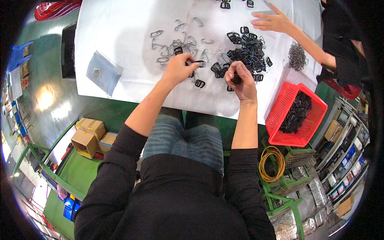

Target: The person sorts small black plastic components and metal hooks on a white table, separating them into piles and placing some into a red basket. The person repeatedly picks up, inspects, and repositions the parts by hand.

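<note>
Left hand (179,69) pinches a black slotted buckle (199,63) at twelve o'clock; right hand (242,80) curls around dark pieces (236,79). Black buckle-and-wire pile (249,53) at one looks done; loose silver wire loops (185,44) at twelve, black pieces (297,113) in red plastic mesh basket (288,139) at three seem to remain.

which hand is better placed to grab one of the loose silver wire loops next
Likely the left hand: it is at the near side of the scattered silver metal wire loops. The right hand sits farther off, by the heap of black slotted buckles. Both seem to hold dark pieces.
</note>
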The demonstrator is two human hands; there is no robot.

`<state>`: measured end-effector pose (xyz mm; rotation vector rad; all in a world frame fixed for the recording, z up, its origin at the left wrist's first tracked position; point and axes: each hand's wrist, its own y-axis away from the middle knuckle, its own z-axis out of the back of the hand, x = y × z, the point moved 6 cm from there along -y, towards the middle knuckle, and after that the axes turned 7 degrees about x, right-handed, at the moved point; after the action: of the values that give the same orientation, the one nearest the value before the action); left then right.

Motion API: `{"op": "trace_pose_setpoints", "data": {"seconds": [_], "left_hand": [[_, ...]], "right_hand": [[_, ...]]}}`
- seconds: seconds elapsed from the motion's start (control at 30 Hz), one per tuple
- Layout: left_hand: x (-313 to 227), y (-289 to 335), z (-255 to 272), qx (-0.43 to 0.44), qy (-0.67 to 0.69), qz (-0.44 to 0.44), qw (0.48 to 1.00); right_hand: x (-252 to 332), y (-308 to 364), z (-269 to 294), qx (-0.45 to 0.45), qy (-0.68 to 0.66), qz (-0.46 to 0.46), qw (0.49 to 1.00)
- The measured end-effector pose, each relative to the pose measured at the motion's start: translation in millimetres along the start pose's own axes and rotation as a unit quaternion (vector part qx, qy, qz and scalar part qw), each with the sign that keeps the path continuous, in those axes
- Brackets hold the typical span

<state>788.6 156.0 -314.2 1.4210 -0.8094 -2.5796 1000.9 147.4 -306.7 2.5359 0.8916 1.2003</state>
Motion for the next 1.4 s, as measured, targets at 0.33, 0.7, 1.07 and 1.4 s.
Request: {"op": "trace_pose_setpoints", "data": {"seconds": [0.33, 0.7, 1.07, 1.4], "left_hand": [[20.6, 10.7, 38.8, 0.083, 0.238, 0.073, 0.965], [44.3, 16.6, 67.1, 0.041, 0.326, 0.047, 0.943], [62.5, 2.6, 55.0, -0.046, 0.36, 0.131, 0.922], [41.7, -12.6, 40.7, -0.087, 0.085, -0.007, 0.993]], "right_hand": [[-1.7, -16.0, -18.6, -0.122, 0.735, 0.006, 0.667], [-7.9, -46.8, -17.6, 0.014, 0.872, -0.069, 0.484], [-4.7, -39.2, -23.0, 0.02, 0.821, -0.128, 0.556], [11.6, -15.2, 2.7, -0.09, 0.632, -0.087, 0.765]]}}
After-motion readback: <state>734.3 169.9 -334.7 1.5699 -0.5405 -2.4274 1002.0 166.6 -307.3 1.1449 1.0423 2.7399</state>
